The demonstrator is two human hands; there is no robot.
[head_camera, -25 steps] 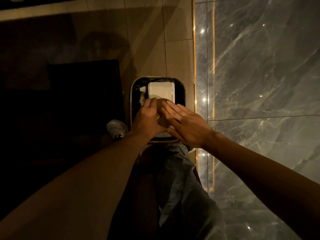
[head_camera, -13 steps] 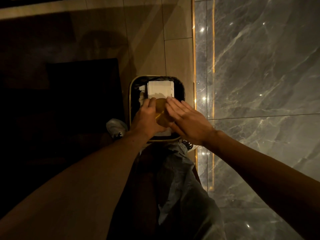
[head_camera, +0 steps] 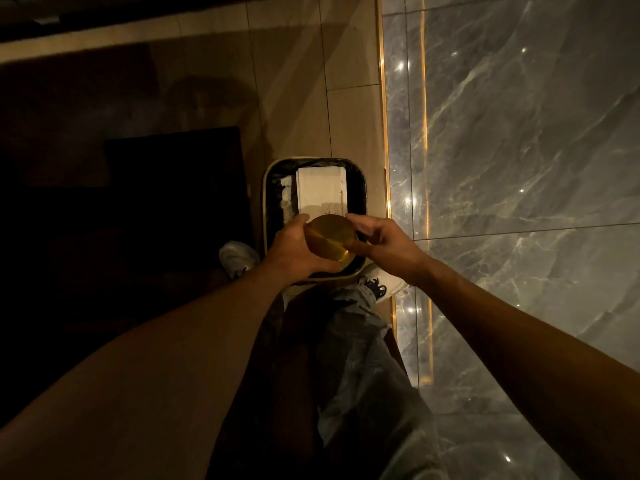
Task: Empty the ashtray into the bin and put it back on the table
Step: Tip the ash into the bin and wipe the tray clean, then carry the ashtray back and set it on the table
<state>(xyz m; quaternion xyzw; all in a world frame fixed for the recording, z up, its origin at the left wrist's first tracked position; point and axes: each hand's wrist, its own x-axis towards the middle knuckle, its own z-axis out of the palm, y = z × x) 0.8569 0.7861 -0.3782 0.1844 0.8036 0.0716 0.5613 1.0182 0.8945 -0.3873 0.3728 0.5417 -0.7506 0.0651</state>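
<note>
— Over the bin (head_camera: pixel 265 202), what's held?
— The round brass ashtray (head_camera: pixel 329 238), upside down above the opening.
— Which grip has it?
— Left hand (head_camera: pixel 294 247) clasps its side; right hand (head_camera: pixel 388 247) pinches the opposite edge.

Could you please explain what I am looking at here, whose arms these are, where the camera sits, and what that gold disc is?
There is no machine here: these are a person's two bare arms, filmed by a wide-angle camera worn on their head, looking down past their legs to the floor. The left hand grips a round brass-coloured ashtray, turned so that its flat underside faces the camera. The right hand touches its other edge with curled fingers. Directly below stands a bin with a dark liner, holding a white box and some crumpled scraps. The person's pale shoes stand on either side of it. To the right is a grey marble surface. No table shows in this view.
</note>
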